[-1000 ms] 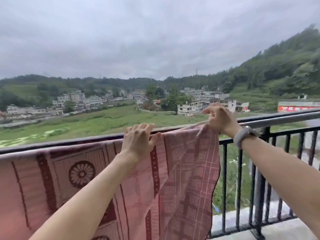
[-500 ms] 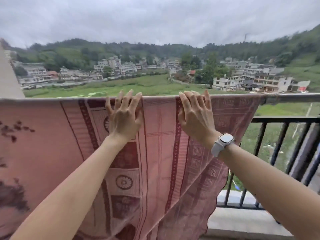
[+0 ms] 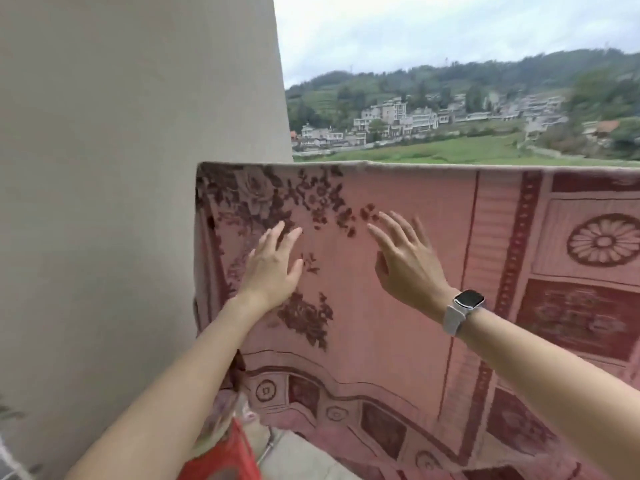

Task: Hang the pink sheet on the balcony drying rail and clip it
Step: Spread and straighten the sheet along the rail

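Pink sheet (image 3: 398, 341) draped; both hands open against it.

Wall blocks the left, sheet fills the front, open air only above.

We see a plain wall (image 3: 121, 202) taking the whole left of the frame, with the pink sheet (image 3: 398, 341) hanging right against its edge, so no gap shows there. The sheet spans from centre to the right edge and hides whatever it hangs on. Our left hand (image 3: 272, 268) and right hand (image 3: 405, 265), fingers spread, sit in front of the cloth at mid-frame, apart from each other, with bare fabric between them. Above the sheet's top fold, upper right, it's open sky and hills. At lower centre a red object (image 3: 228, 455), blurred, sits by the sheet's bottom corner.
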Motion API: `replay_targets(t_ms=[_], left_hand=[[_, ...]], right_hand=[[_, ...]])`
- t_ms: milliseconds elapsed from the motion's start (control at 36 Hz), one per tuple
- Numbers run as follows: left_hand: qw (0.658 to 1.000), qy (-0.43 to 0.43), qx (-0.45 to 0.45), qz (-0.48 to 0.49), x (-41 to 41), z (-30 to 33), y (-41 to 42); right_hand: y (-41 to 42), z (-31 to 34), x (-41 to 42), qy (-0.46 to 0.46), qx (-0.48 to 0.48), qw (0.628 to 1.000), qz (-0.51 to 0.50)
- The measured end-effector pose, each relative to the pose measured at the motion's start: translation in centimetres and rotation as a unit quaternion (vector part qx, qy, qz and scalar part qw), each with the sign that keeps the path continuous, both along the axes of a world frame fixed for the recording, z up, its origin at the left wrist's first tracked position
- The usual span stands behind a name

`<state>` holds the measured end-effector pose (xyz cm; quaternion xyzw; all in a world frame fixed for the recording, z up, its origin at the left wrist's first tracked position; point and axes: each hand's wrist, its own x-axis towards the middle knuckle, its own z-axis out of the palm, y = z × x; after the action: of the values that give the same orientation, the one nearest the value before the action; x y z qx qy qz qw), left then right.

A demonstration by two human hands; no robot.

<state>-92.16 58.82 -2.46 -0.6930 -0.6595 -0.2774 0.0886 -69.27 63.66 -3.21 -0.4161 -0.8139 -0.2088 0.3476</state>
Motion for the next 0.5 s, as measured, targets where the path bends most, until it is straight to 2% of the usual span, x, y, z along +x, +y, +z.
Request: replay_targets(t_ms=[250,500], left_hand=[[0.996,-0.022,0.037,0.073,-18.0,-0.7,1.2],[0.983,-0.154,0.046,0.084,-28.3,-1.5,8.8]], right_hand=[[4.4,0.0,-18.5,-0.011,0.007,0.998,0.069],[12.5,2.3,-30.3,-0.037,0.053,0.994,0.085]])
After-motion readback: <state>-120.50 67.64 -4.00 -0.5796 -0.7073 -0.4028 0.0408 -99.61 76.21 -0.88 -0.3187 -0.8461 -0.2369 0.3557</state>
